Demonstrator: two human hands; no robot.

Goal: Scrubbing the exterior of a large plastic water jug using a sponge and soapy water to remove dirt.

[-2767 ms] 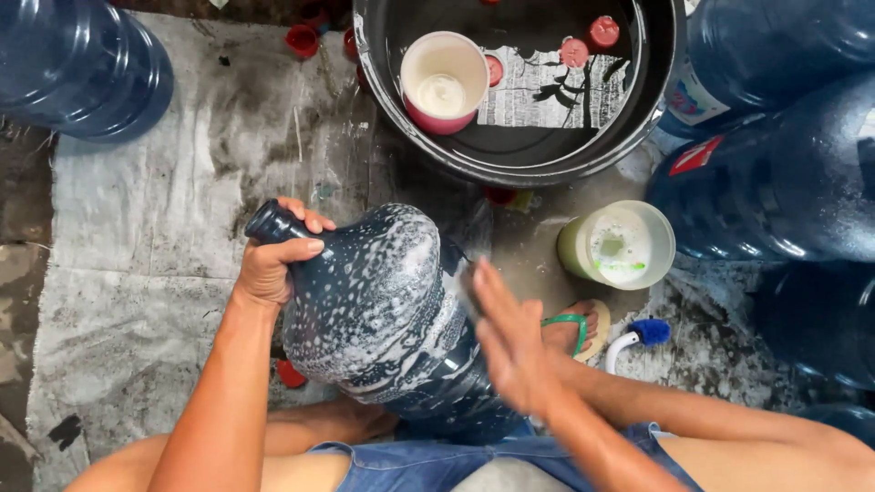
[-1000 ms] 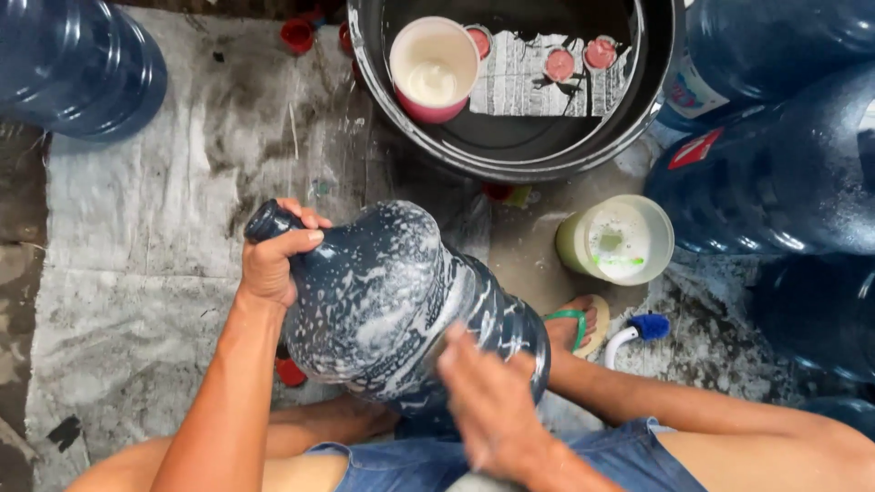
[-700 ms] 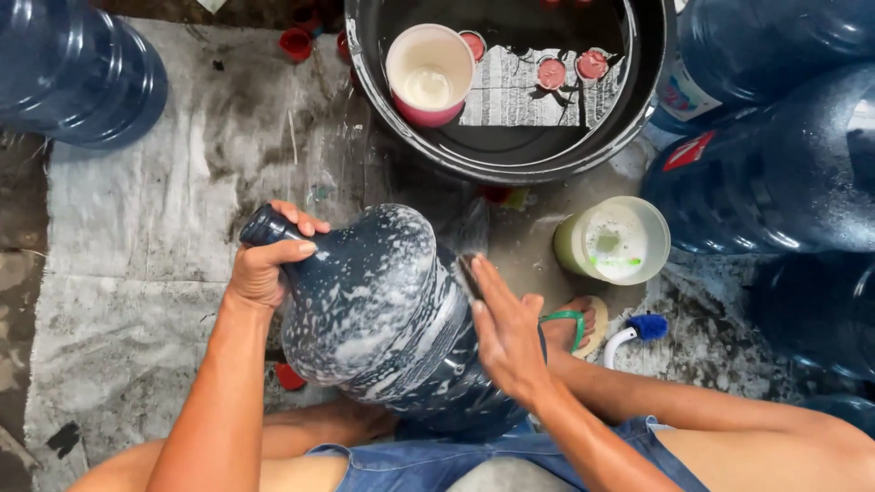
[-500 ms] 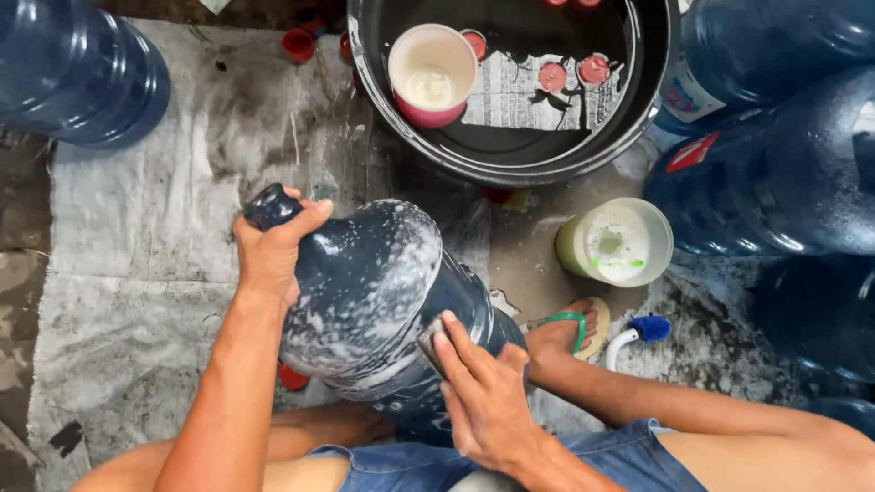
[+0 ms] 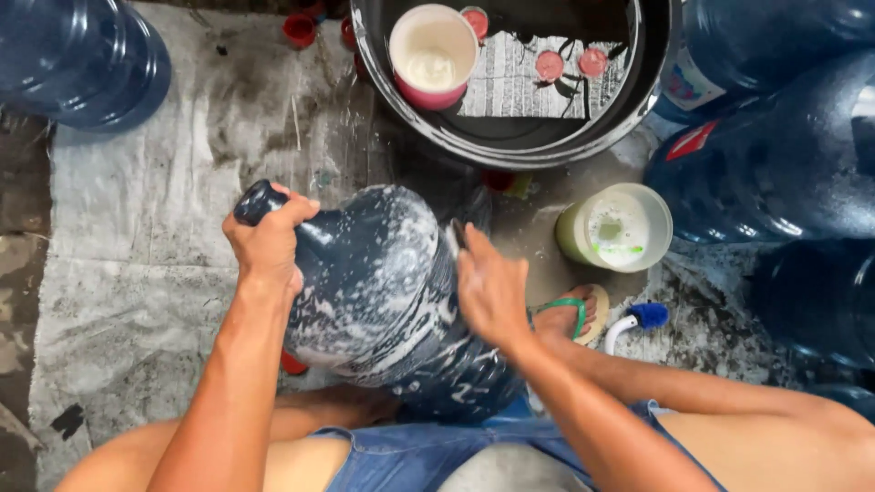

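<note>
A large dark blue water jug [image 5: 383, 292], coated in white soap suds, lies tilted across my lap with its neck pointing up and left. My left hand [image 5: 266, 239] is closed around the jug's neck. My right hand [image 5: 490, 290] presses flat against the jug's right side, gripping what looks like a small scrubbing pad; the pad itself is mostly hidden under my fingers.
A black basin [image 5: 638, 100] at the top holds a pink cup [image 5: 432, 55], a patterned cloth and small red caps. A pale tub of soapy liquid [image 5: 615, 228] stands to the right, beside a blue-headed brush [image 5: 643, 317]. More blue jugs lie at top left [image 5: 82, 59] and along the right [image 5: 775, 155].
My right hand has slid up from the jug's lower body to its upper right side, continuing back-and-forth rubbing. My left hand stays on the neck.
</note>
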